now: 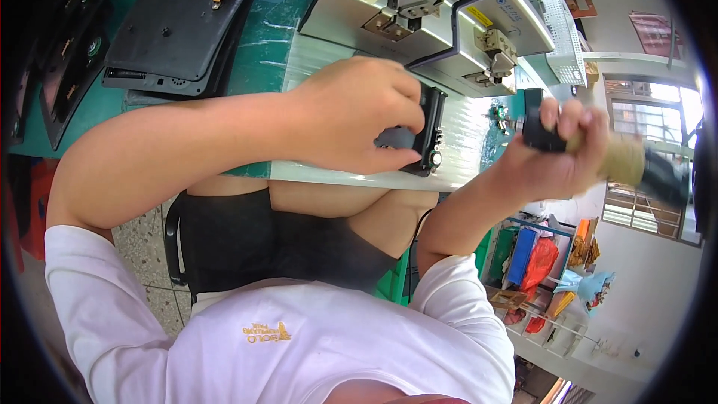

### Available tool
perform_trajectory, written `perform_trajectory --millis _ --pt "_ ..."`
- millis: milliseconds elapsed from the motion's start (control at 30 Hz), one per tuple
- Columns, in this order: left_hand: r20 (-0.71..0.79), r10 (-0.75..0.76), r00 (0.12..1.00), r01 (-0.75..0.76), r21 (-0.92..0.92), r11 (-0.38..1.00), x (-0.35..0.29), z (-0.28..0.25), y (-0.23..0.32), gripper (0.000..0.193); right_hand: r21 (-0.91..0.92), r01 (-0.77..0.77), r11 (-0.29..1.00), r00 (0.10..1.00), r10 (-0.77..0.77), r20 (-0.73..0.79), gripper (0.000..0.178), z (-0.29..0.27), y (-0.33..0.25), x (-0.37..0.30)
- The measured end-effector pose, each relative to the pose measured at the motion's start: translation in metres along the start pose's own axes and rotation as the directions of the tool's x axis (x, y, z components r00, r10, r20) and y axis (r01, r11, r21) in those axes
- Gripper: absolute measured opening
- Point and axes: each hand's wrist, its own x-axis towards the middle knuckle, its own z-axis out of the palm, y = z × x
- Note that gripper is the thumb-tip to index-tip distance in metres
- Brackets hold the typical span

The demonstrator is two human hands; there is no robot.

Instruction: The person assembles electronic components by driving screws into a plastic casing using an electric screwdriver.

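Observation:
My left hand (366, 112) is closed around a black plastic casing (431, 123) with a small round silvery part near its lower end. Thumb and fingers press on it from above, and much of the casing is hidden under the hand. It rests on a pale, shiny work surface (321, 56). Off to the right, my right hand (565, 150) is raised and wrapped around a tool that looks like an electric screwdriver (624, 158), black at one end and tan along its body. Motion blurs this hand, and the tool's tip is hard to make out.
Black panels (168, 22) lie stacked on the green mat (280, 0) at the left. Metal boxes with latches (374, 19) stand just beyond my left hand. Small green parts (499, 116) lie near my right hand. A white basket (561, 41) stands farther back.

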Motion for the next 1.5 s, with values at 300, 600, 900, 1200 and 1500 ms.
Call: perform_trajectory --millis 300,600,900,1200,1500 --pt "-0.076 0.023 0.997 -0.03 -0.089 0.996 -0.002 0.004 -0.007 0.025 0.253 -0.037 0.967 0.996 0.016 0.085 0.029 0.009 0.012 -0.085" --pt "0.048 0.021 0.999 -0.017 -0.08 0.997 -0.005 0.003 -0.006 0.015 0.165 -0.047 0.985 0.992 0.027 0.123 0.042 0.004 0.014 -0.09" --pt "0.07 0.035 0.997 -0.033 -0.033 0.999 -0.007 0.004 -0.002 0.014 0.218 -0.087 0.972 0.989 0.057 0.137 0.048 0.007 0.012 -0.095" --pt "0.051 0.044 0.998 -0.041 -0.06 0.997 -0.006 0.005 -0.002 0.01 0.228 -0.104 0.968 0.988 0.074 0.136 0.048 0.006 0.012 -0.096" --pt "-0.014 0.025 1.0 -0.025 -0.013 1.0 -0.006 0.005 -0.002 0.012 0.283 -0.076 0.956 0.996 0.058 0.072 0.039 -0.001 0.013 -0.094"
